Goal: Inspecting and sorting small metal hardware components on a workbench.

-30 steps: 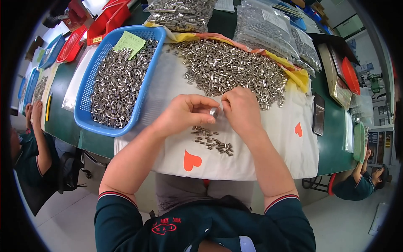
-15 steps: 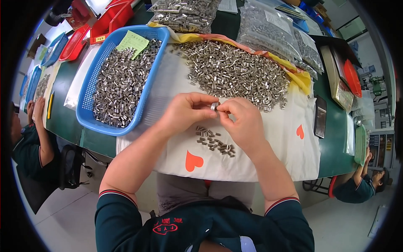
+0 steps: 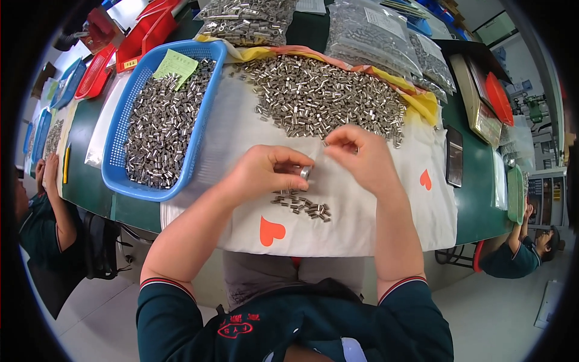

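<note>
here, head view: a green table (image 3: 137,212), partly covered by a white cloth (image 3: 350,232) printed with red hearts (image 3: 272,231).
left hand (image 3: 260,172): thumb and curled fingers pinching a shiny round metal piece (image 3: 305,172), held above the cloth.
right hand (image 3: 363,158): apart from the left; thumb and forefinger drawn near each other at the lower edge of the big pile. a small bit of metal shows at the tips; cannot tell if it is gripped.
big pile (image 3: 329,99): short silvery cylinders, spread on the cloth beyond both hands, a yellow-and-orange fabric (image 3: 429,113) along its far side.
small group (image 3: 312,208): similar cylinders, loose on the cloth just below the left hand.
blue basket (image 3: 110,172): left of the pile, many cylinders inside, green note (image 3: 175,67) lying on top.
clear bags (image 3: 374,37): beyond the fabric, filled with metal parts.
dark flat device (image 3: 455,158): by the cloth's right edge.
co-workers: one seated at far left, one at far right.
</note>
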